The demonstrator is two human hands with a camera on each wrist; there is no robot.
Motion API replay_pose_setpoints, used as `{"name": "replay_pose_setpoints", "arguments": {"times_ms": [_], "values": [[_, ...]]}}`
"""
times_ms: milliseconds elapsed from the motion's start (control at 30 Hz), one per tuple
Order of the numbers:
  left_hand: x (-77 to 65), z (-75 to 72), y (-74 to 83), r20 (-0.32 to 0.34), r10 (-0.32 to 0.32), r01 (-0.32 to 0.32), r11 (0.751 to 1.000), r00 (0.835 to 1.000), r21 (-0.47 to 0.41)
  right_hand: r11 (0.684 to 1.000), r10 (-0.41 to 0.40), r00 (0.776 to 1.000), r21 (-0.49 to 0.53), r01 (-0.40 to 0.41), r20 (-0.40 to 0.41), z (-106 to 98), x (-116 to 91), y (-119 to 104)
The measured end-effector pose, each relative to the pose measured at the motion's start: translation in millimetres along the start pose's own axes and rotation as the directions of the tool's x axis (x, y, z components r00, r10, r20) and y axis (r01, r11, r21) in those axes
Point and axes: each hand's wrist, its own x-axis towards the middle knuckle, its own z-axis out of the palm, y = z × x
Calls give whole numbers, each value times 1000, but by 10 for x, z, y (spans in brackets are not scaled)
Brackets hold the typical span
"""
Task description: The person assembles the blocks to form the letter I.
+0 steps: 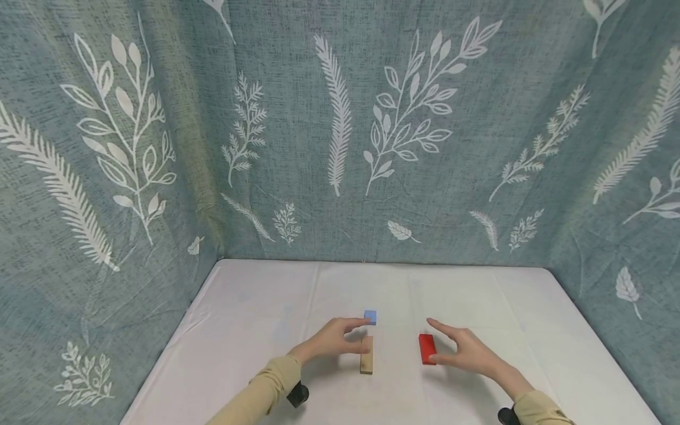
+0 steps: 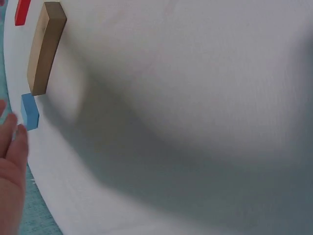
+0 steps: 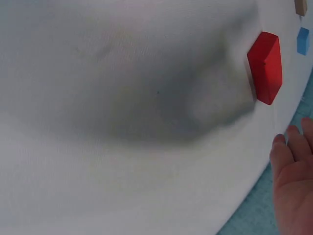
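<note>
- Left hand (image 1: 330, 340) is held wide-fingered by the wooden block (image 1: 366, 362), seemingly for clearance
- Blue block (image 1: 370, 315) is set at its twelve o'clock, red block (image 1: 427, 347) at three
- Beside the latter, right hand (image 1: 468, 352) is likewise spread

— Colour of the long block (image 1: 366, 362), at the clock's centre?
— Wood tan.
— At twelve o'clock from it?
— Light blue on the small block (image 1: 371, 316).
— And at three?
— Bright red on the third block (image 1: 427, 348).
— Between eight and nine, between three and four?
— Khaki-beige on left sleeve (image 1: 262, 388) and right sleeve (image 1: 539, 408).
— On the tablecloth (image 1: 467, 301)?
— White.
— Further out at twelve?
— Greyish teal on the curtain (image 1: 297, 118), printed with white leaves (image 1: 339, 115), some outlined, some solid.
</note>
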Motion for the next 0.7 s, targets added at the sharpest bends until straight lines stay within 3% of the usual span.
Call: {"name": "replay_pose_setpoints", "arguments": {"times_ms": [167,433,700], "values": [[-2,27,-43,25,-36,37,999,999,-22,1000,7,1000,4,-7,23,47,28,44],[8,90,-136,5,-80,80,997,997,-20,1000,6,1000,8,-6,23,80,46,95],[-14,178,-214,-42,-65,66,998,997,5,997,46,998,57,-48,32,137,66,182]]}}
